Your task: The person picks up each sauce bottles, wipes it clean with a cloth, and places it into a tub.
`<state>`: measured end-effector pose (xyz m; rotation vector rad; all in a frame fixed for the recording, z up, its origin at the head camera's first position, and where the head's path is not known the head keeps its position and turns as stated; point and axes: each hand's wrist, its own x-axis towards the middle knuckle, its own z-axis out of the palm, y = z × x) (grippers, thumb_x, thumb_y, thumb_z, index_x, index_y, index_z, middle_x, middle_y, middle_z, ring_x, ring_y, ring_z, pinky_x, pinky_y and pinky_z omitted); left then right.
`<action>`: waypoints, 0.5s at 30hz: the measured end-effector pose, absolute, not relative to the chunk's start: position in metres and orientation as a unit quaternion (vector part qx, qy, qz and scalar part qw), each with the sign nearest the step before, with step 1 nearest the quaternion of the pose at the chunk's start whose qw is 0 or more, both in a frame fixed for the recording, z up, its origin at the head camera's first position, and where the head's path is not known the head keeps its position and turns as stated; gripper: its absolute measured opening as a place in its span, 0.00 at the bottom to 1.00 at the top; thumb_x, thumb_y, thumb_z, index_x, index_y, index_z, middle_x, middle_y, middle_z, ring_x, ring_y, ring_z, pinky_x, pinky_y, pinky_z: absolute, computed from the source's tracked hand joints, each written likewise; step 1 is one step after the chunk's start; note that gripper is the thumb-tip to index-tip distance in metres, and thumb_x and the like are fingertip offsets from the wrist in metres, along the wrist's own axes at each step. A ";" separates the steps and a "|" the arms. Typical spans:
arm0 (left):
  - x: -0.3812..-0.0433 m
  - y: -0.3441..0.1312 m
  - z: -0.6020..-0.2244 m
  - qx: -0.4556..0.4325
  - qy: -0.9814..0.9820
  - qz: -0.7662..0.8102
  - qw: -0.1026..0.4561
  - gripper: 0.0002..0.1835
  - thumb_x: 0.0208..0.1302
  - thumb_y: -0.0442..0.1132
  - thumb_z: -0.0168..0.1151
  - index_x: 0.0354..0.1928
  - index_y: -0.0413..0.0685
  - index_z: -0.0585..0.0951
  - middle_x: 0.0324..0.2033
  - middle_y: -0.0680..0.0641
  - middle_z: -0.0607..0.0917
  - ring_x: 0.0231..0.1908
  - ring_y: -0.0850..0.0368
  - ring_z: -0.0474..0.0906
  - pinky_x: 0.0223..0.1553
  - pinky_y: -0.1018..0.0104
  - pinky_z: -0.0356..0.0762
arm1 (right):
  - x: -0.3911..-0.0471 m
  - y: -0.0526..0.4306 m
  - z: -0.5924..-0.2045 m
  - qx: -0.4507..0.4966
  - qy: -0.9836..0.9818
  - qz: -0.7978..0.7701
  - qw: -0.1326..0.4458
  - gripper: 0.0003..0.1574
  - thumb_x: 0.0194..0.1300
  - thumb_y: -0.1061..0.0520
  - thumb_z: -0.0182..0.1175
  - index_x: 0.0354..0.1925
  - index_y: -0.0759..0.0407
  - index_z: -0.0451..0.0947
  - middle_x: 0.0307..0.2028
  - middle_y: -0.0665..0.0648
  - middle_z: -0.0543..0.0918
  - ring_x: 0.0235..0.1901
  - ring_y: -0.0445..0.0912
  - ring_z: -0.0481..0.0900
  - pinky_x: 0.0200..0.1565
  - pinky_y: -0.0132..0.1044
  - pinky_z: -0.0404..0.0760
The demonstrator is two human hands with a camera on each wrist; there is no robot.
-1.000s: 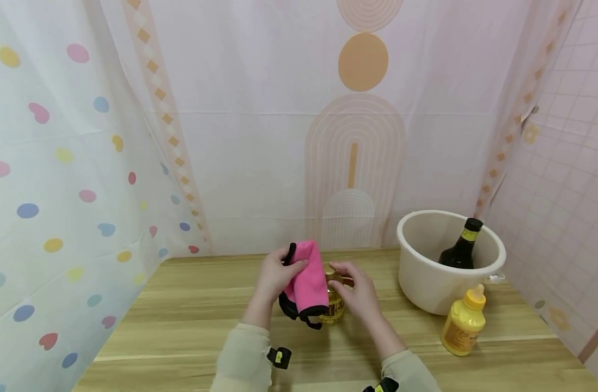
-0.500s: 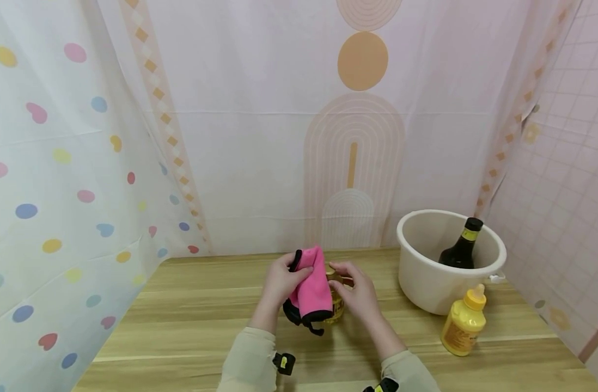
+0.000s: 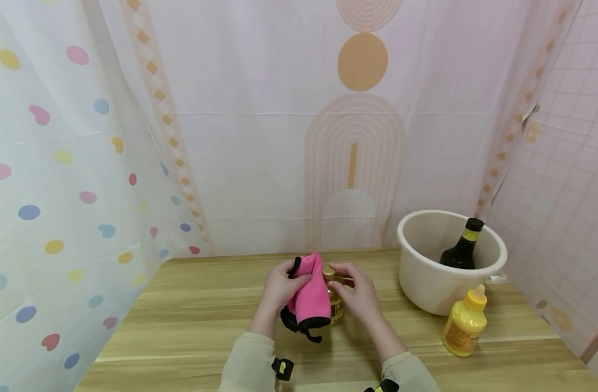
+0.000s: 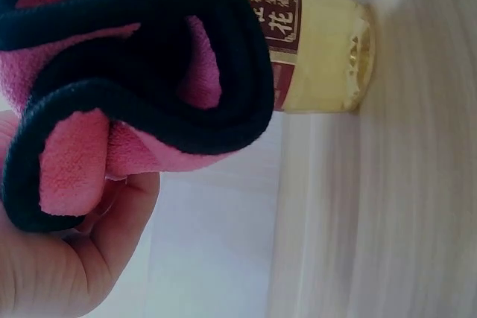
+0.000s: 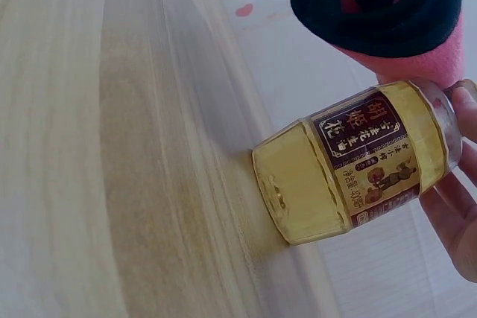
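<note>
My left hand (image 3: 278,291) pinches a folded pink cloth (image 3: 312,302) with black edging, thumb on its front. Its rolled, layered edge (image 4: 141,94) fills much of the left wrist view. Close to the cloth's right side, an oil bottle (image 5: 339,161) with yellow contents and a dark red label stands upright on the table. Fingers and thumb of my right hand (image 3: 359,291) hold this bottle near its cap and neck. In the head view the cloth hides part of the bottle. Whether cloth and bottle touch I cannot tell.
A white bucket (image 3: 428,286) at the right has a dark bottle (image 3: 459,253) with a black cap leaning inside. In front of it stands a yellow squeeze bottle (image 3: 464,326). Patterned curtains (image 3: 250,163) surround the wooden table (image 3: 181,326).
My left hand has shifted slightly right and lower with the cloth, which sank beside the bottle. The right hand and the oil bottle have stayed in place.
</note>
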<state>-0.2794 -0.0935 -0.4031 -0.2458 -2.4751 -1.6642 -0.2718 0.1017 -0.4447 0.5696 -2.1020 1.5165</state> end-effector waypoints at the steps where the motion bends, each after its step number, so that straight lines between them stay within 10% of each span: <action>1: -0.279 -0.094 -0.404 -0.080 -0.826 -0.554 0.071 0.17 0.57 0.35 0.72 0.48 0.36 0.83 0.42 0.39 0.85 0.40 0.49 0.81 0.41 0.55 0.81 | -0.269 0.100 -0.441 0.205 -0.768 0.557 0.241 0.21 0.57 0.68 0.69 0.50 0.61 0.81 0.47 0.58 0.84 0.47 0.54 0.81 0.48 0.49 0.81; 15: -0.277 -0.099 -0.414 -0.055 -0.815 -0.576 0.038 0.14 0.57 0.32 0.72 0.45 0.35 0.83 0.40 0.39 0.85 0.39 0.49 0.80 0.40 0.55 0.81 | -0.272 0.102 -0.446 0.213 -0.770 0.548 0.248 0.21 0.58 0.66 0.70 0.51 0.57 0.81 0.49 0.56 0.83 0.48 0.53 0.81 0.48 0.46 0.82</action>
